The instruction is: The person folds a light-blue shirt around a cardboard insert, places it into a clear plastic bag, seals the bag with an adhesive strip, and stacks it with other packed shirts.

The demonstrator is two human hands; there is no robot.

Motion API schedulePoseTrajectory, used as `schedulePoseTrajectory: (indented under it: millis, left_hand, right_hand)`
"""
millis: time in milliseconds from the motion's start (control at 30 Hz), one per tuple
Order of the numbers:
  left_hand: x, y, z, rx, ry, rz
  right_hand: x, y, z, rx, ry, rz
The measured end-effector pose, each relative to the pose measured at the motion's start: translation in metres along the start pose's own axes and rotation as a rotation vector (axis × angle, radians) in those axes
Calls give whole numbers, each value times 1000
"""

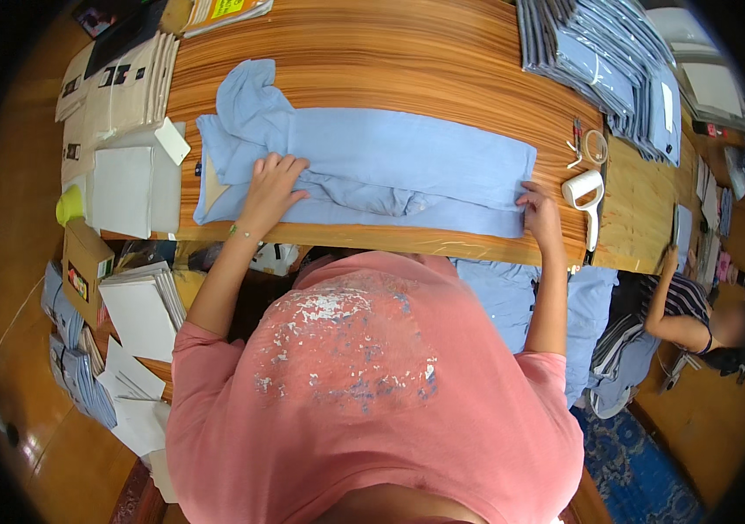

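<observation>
A light blue long-sleeved shirt (407, 144) lies lengthwise across the wooden table in front of me, partly folded. One sleeve is bunched up at its far left end, and crumpled cloth shows along a fold in the middle. My left hand (275, 188) rests on the shirt near its collar end, fingers spread over the cloth. At the other end, my right hand (542, 214) has its fingers and thumb closed on the hem corner. A white lint roller (582, 185) lies just to the right of that hand.
Bagged blue shirts (604, 65) are stacked at the far right. Beyond the roller lie a clear tape roll (595, 147) and red-handled snips (577, 135). Beige packaged garments (119, 92) and white sheets (124, 192) sit left. Another person (691, 319) works at the right.
</observation>
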State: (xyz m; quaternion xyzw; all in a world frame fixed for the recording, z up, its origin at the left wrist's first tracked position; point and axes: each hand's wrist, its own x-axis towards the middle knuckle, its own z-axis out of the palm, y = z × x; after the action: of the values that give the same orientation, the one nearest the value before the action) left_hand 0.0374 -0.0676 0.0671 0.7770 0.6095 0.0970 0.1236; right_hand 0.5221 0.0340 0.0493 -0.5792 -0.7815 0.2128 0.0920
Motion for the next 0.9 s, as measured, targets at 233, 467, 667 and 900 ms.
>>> schedulePoseTrajectory:
  millis: [233, 467, 667, 900]
  left_hand:
    - [-11, -16, 15, -27, 30, 33]
    - [-16, -15, 17, 38, 72, 36]
    - [-35, -20, 8, -75, 301, 67]
    - [1, -109, -52, -936, 626, -241]
  right_hand:
    - [111, -151, 20, -92, 105, -387]
    - [251, -382, 155, -181, 128, -824]
    - [297, -419, 184, -173, -477, -420]
    - [120, -421, 66, 522, -733, -566]
